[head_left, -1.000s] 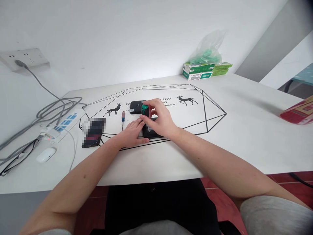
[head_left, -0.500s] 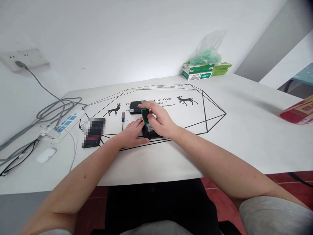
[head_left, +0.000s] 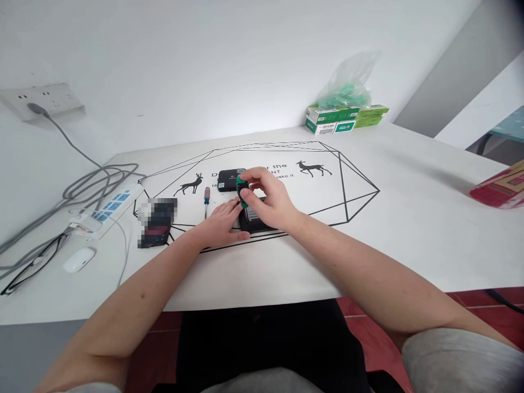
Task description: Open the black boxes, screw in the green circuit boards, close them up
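My right hand (head_left: pixel 268 199) is closed around the green and black handle of a screwdriver (head_left: pixel 241 191). It stands roughly upright over the far left part of a black hard drive case (head_left: pixel 249 222) with a labelled drive in it; the screwdriver's tip is hidden. Flat against the left side of this case lies my left hand (head_left: pixel 223 225), fingers stretched out towards the screwdriver and thumb apart near the front corner. Just beyond my hands is a black rectangular cover (head_left: pixel 227 180) with small stickers. A second, smaller screwdriver (head_left: pixel 207 201) with a red and blue handle lies left of it.
A partly blurred dark phone-like thing (head_left: pixel 159 221) lies left of my left hand. Further left are a power strip (head_left: pixel 110 207), grey cables (head_left: pixel 96 180), a white earbud-style case (head_left: pixel 79 260) and glasses (head_left: pixel 35 267). Green boxes (head_left: pixel 333 117) stand at the back, a red box (head_left: pixel 499 188) at the right.
The fingers of my right hand have shifted their grip on the screwdriver handle, which now leans slightly differently. My left hand stays in place.
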A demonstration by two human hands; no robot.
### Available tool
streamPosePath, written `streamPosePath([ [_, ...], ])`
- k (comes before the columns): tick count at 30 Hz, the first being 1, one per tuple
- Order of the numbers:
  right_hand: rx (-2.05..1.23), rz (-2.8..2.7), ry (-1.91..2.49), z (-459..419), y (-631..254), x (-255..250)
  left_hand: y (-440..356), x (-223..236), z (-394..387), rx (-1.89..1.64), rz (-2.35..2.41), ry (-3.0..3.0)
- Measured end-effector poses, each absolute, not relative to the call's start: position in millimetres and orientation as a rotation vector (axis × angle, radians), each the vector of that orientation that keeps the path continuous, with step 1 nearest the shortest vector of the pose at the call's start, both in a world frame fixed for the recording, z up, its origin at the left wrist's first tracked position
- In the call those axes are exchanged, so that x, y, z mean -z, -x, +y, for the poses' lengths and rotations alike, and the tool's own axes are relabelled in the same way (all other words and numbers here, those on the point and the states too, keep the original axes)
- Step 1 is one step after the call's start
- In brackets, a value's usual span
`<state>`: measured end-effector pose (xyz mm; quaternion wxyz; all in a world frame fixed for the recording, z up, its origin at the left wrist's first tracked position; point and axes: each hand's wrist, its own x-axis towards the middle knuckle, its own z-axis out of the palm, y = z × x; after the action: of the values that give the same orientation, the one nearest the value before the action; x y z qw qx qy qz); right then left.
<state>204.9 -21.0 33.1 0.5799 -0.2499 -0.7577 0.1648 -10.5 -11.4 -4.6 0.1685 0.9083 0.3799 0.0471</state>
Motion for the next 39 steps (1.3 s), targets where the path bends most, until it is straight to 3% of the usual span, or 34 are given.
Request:
streamPosePath([
  [11, -0.536, -1.722, 0.669, -27.5, -202.8, -34.1, 13.1, 6.7, -9.7, -0.128, 1.068, -2.576],
  [25, -0.116, -1.755, 0.584, -19.0, -206.2, -31.8, 11.9, 4.4, -11.4, -0.125, 1.112, -2.571],
  [39, -0.333, -1.757, 0.768, -23.7, -204.9, -36.7, 13.5, 10.5, -8.1, -0.153, 1.060, -2.597],
])
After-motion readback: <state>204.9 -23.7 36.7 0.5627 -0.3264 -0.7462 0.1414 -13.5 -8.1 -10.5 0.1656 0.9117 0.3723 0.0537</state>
